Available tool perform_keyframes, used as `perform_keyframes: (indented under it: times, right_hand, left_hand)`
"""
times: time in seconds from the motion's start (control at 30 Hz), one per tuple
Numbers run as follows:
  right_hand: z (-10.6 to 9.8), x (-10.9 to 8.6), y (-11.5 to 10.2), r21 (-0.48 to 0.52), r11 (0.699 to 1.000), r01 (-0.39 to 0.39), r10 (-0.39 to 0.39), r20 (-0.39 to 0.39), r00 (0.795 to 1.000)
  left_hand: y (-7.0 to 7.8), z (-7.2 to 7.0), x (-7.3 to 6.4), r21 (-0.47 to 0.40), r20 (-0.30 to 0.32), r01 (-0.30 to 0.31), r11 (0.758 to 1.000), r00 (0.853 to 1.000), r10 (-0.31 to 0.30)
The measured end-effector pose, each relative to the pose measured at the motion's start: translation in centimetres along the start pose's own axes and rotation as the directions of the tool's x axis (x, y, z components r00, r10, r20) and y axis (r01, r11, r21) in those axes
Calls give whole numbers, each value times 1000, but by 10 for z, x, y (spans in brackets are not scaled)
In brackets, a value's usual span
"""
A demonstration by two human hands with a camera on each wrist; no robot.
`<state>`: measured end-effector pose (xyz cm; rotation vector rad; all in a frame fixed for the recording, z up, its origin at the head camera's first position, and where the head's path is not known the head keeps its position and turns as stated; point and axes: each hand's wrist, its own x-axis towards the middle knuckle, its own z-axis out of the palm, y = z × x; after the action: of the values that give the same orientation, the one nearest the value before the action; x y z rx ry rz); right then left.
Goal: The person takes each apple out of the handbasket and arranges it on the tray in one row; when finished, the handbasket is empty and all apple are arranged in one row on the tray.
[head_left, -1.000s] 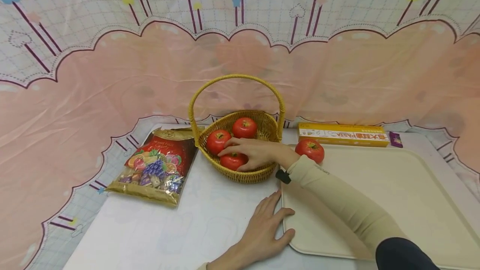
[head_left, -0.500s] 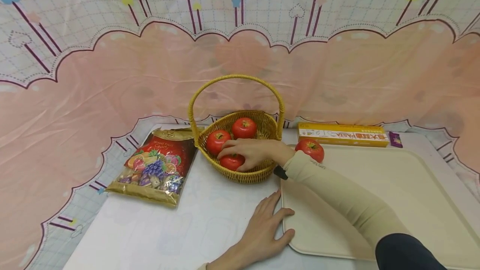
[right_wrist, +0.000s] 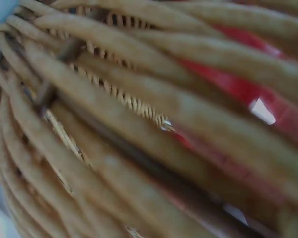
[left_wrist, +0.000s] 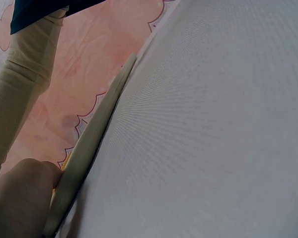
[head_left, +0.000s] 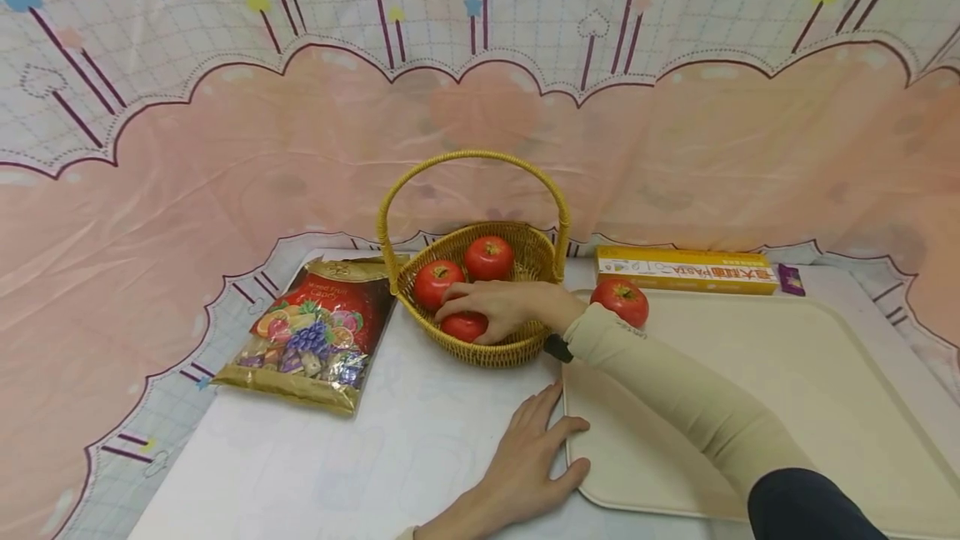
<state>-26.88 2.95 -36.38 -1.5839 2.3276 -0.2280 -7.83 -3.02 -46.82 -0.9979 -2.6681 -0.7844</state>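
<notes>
In the head view a yellow wicker basket [head_left: 480, 354] with a tall hoop handle holds several red apples. My right hand [head_left: 517, 304] reaches into it and grips the front apple [head_left: 462, 326], fingers curled over the top and thumb at the near side. A left apple [head_left: 438, 284] and a back apple [head_left: 489, 257] lie beside that one. Woven strands fill the right wrist view, with red apple skin [right_wrist: 228, 82] behind them. My left hand [head_left: 525, 465] rests with spread fingers on the left edge of a beige tray [head_left: 750, 407]; thumb and forefinger touch its rim.
Another apple [head_left: 619, 302] sits at the tray's back left corner, near my right sleeve. Behind the tray lie a yellow pasta box [head_left: 686, 271] and a small purple packet [head_left: 791, 279]. A mixed fruit candy bag [head_left: 315, 332] lies left of the basket.
The right hand has shifted very slightly over the front apple, covering more of it. The left hand, tray and basket have stayed in place.
</notes>
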Motion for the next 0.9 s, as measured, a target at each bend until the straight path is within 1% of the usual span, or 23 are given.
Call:
perform_keyframes:
  times: [0.1,0.3,0.57,0.8,0.9]
  right_hand:
    - [0,-1,1,27,1000,5,-4,-11,1000]
    - [1,-3,3,70,997,12,-9,-45,999]
    - [3,-11,3,116,993,14,2,-136,991]
    - [-2,-24,3,185,982,-23,62,-207,976]
    - [-3,-30,4,202,979,-23,71,-231,970]
  left_hand:
    - [0,1,0,10,-7,-9,1000,1000,9]
    - [0,-1,2,20,2,-11,1000,1000,11]
    - [2,-3,0,5,33,13,1000,999,-13]
    - [1,-2,2,-3,29,16,1000,999,-16]
    - [0,-1,2,-3,21,15,1000,1000,-15]
